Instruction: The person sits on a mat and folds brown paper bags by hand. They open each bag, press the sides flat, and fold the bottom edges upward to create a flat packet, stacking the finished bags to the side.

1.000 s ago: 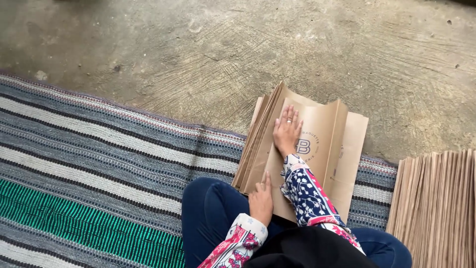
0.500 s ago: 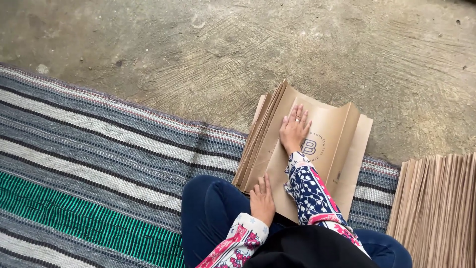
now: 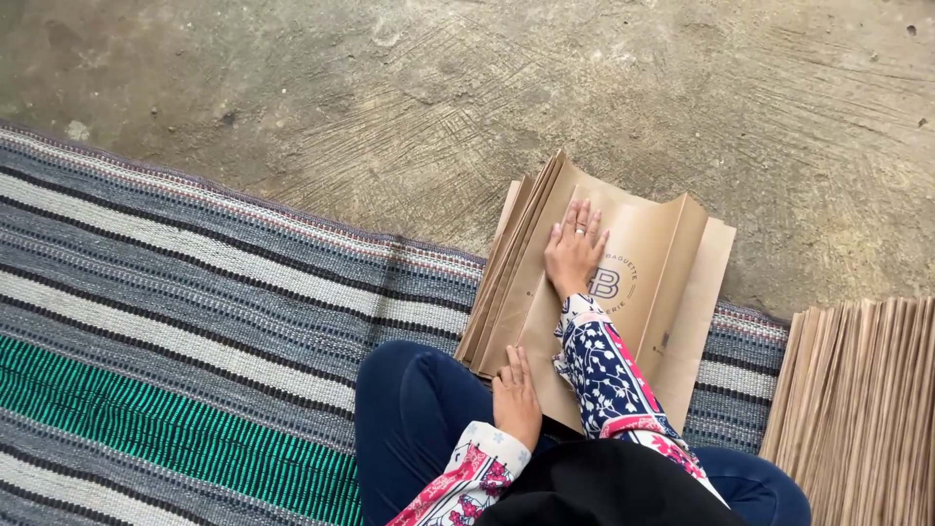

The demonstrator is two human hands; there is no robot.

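Observation:
A brown paper bag [image 3: 662, 282] with a round printed mark lies flat on top of a pile of folded brown bags [image 3: 506, 282], partly on the striped mat and partly on the concrete. My right hand [image 3: 575, 248] presses flat on the top bag with fingers spread, a ring on one finger. Near my knee, my left hand [image 3: 516, 399] rests on the pile's near edge, fingers together. The bag's side fold stands up to the right of my right hand.
A second stack of brown paper bags [image 3: 857, 409] lies at the right edge. A woven mat [image 3: 195, 321] with grey, white and green stripes covers the left and lower ground. Rough concrete floor [image 3: 438, 97] fills the far side.
My right hand has slid slightly across the top bag, flattening it; the raised side fold has dropped lower. The left hand has stayed on the pile's near edge.

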